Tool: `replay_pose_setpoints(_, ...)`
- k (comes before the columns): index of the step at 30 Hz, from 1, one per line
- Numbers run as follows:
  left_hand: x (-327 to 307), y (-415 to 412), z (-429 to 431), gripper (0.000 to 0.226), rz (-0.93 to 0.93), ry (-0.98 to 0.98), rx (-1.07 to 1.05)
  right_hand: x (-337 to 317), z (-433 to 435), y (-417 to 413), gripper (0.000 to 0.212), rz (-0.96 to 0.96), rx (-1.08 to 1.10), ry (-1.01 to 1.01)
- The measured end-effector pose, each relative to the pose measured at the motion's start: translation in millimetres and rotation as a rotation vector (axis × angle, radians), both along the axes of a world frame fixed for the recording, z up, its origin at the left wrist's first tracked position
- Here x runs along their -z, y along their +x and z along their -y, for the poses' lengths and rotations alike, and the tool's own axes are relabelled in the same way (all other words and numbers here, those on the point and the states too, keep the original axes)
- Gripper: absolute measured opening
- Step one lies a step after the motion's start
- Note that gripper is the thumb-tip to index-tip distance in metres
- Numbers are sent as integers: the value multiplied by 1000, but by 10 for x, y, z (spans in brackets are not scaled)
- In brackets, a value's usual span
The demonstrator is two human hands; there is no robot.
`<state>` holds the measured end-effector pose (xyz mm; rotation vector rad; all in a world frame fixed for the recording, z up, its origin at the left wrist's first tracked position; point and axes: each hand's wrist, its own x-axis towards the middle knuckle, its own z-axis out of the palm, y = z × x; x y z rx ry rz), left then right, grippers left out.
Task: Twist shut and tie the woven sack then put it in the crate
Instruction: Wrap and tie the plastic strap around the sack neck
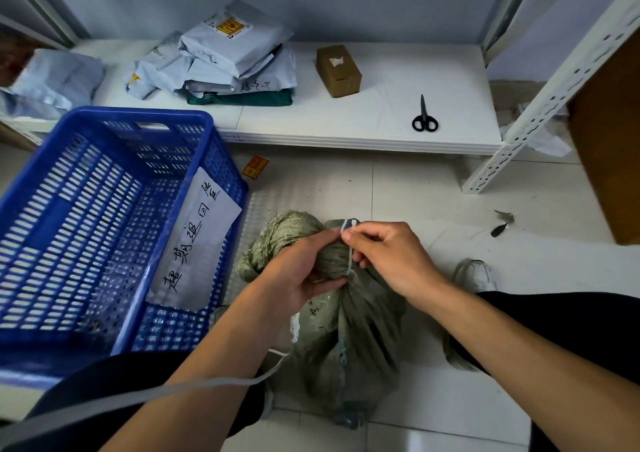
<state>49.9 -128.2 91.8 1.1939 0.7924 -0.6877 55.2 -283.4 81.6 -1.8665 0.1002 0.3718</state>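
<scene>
We see it all through one camera on the head. It looks forward and down, close above the spot where the left hand (298, 275) grips the woven sack (353, 334) and the right hand (391, 261) pinches the white tie (350, 261). The wide lens bends the edges. The blue crate (145, 114) sits left of that grip, the white shelf (381, 105) beyond it.

Found woven sack (360, 334) olive-green, fine weave, dark handwritten marks. Logged tie (350, 261) at its neck as white. Noted crate (86, 209) bright blue, slotted grid pattern, with white paper sheet (197, 243) bearing black handwriting. Recorded scissors (424, 119) black, box (338, 70) brown, mailers (214, 67) pale grey-blue, one with yellow-and-red label (231, 26), shelf (381, 105) white, floor sticker (255, 167) orange-yellow.
</scene>
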Motion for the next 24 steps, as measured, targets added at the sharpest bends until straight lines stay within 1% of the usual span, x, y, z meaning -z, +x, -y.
replay_pose_setpoints(3,-12,-9,5,35,22,-6,23,-12,16,14,22,-122,23,104)
replay_pose_setpoints(6,-15,-12,10,28,26,-13,-15,-47,18,32,28,-227,44,193)
replay_pose_setpoints(8,-18,-11,17,23,25,-34,-30,-62,21,40,27,-245,51,221)
replay_pose_setpoints(11,-12,-5,32,23,29,-38,-37,-68,10,32,26,-216,65,213)
replay_pose_setpoints(14,-23,18,15,35,8,-34,-115,-89,18,11,24,-179,99,138)
replay_pose_setpoints(15,-35,31,1,36,2,-35,-146,-101,26,14,24,-185,102,143)
replay_pose_setpoints(20,-21,85,-50,38,31,-33,-218,-174,62,16,26,-319,16,370)
replay_pose_setpoints(24,2,111,-59,42,44,-73,-264,-192,77,4,25,-361,14,428)
